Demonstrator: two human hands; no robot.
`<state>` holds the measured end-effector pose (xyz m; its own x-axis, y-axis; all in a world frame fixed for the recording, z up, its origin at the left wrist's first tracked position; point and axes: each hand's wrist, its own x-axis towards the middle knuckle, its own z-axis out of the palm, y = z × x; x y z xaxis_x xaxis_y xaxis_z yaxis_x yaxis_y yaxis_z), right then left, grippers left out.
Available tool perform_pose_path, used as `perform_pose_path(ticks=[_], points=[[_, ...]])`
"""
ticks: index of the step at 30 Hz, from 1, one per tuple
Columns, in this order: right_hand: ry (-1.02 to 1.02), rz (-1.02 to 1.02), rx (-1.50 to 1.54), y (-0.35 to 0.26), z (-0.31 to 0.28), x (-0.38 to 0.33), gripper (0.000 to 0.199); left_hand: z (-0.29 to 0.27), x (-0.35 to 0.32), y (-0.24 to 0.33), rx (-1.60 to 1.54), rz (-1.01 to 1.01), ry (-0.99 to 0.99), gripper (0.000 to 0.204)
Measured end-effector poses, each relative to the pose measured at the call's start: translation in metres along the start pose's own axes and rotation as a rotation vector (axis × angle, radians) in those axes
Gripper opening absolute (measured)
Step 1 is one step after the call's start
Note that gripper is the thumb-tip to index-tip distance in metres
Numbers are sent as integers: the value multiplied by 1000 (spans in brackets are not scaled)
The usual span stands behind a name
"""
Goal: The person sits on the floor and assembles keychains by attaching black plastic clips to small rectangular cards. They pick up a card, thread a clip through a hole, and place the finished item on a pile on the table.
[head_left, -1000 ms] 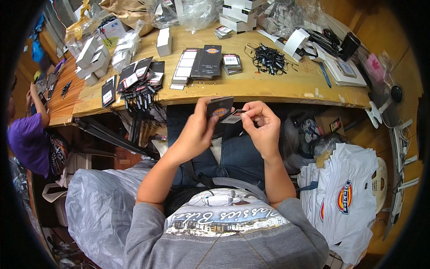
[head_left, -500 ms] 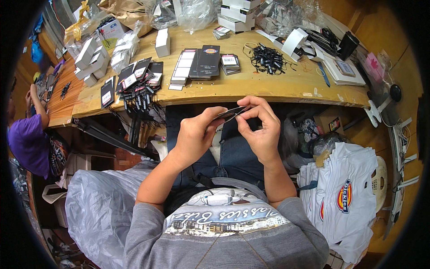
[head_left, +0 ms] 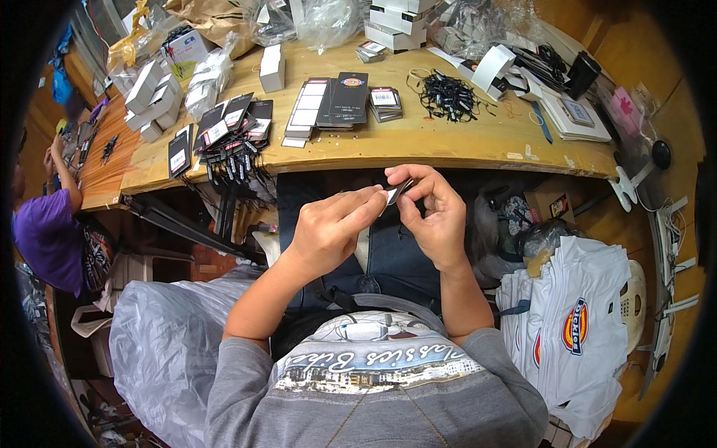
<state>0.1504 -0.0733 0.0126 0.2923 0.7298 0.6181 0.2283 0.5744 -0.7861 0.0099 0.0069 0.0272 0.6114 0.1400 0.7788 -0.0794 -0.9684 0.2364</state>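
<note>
My left hand and my right hand meet above my lap, just below the wooden table's front edge. Both pinch a small dark card tag held edge-on between the fingertips. A thin black string hangs from it, partly hidden by my fingers. On the table ahead lie rows of black and white tags, a bundle of strung tags hanging over the edge, and a pile of black string loops.
White boxes and plastic bags crowd the back of the table. A stack of white printed shirts sits at my right, a large clear plastic bag at my left. A person in purple works at far left.
The tag was facing me flat in my left hand; now it is turned edge-on and both hands have closed together around it.
</note>
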Motion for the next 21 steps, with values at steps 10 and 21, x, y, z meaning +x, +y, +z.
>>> perform_pose_path(ticks=[10,21], points=[[266,-416,-922,-16,14,-1,21,1,-2,-2,219,61,77,28],[240,184,174,-6,18,-7,7,-7,3,4,137,35,12,24]])
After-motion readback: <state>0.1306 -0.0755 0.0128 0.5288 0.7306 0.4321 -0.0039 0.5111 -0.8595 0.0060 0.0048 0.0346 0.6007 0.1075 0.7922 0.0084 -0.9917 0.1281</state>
